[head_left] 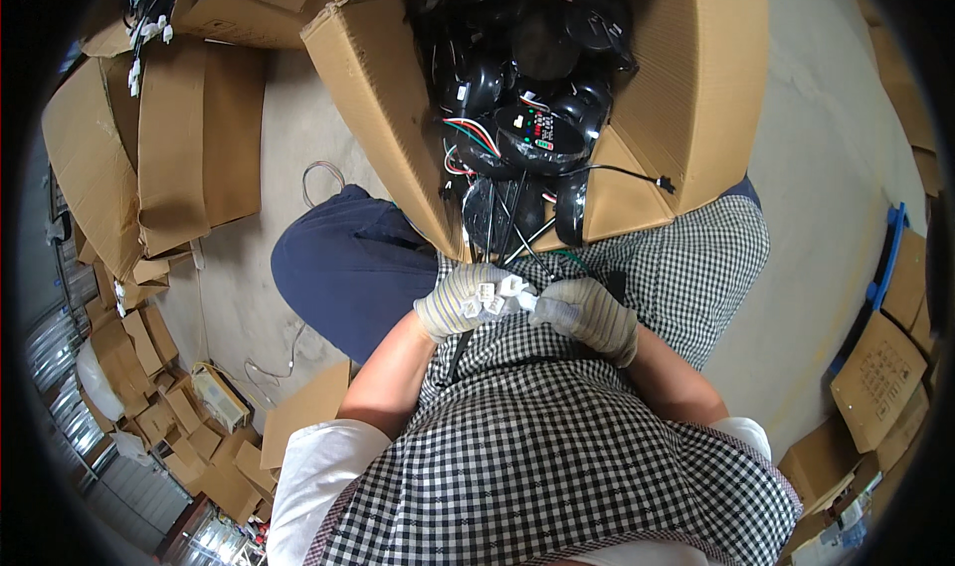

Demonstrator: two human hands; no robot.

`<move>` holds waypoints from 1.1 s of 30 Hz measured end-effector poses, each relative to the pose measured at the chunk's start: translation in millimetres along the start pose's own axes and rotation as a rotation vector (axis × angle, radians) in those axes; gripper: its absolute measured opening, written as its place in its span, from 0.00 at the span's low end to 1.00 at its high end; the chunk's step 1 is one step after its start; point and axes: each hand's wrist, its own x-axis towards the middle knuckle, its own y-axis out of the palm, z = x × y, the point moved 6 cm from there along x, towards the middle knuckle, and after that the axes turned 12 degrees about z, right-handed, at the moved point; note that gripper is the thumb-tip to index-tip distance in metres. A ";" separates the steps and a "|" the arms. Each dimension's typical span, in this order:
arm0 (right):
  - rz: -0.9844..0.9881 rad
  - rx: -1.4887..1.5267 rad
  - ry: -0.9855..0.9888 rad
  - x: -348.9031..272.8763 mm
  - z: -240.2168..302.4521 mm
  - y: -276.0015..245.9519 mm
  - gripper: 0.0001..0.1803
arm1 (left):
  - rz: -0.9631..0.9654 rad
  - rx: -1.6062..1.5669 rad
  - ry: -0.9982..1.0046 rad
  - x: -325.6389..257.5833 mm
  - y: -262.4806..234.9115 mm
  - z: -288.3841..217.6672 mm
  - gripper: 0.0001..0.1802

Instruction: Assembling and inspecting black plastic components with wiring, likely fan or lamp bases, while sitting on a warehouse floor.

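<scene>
Both hands wear striped knit gloves and meet in front of my checked apron. My left hand (460,302) pinches several small white plastic connectors (494,294). Touching the same cluster from the right is my right hand (587,314), closed on it. Thin black cables (509,223) run from the connectors up into an open cardboard box (696,98) on my lap. That box holds black plastic parts with coloured wires, among them a round black panel (537,133) with small coloured marks.
Flattened and folded cardboard boxes (189,138) lie on the concrete floor to the left, with smaller cartons (149,407) piled lower left. More cartons (880,377) and a blue object (888,258) stand at the right. A loose grey wire (320,173) lies on the floor.
</scene>
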 end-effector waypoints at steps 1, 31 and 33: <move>0.029 -0.039 -0.004 1.1 -1.4 0.1 0.13 | 0.012 -0.030 0.006 -0.2 0.8 3.3 0.15; -0.508 -1.053 0.541 182.1 81.3 -250.5 0.18 | -0.405 -0.490 0.104 8.4 -23.4 11.3 0.35; -0.708 -1.095 0.339 157.0 76.1 -227.0 0.16 | -0.413 -0.512 0.131 7.1 -24.0 11.3 0.36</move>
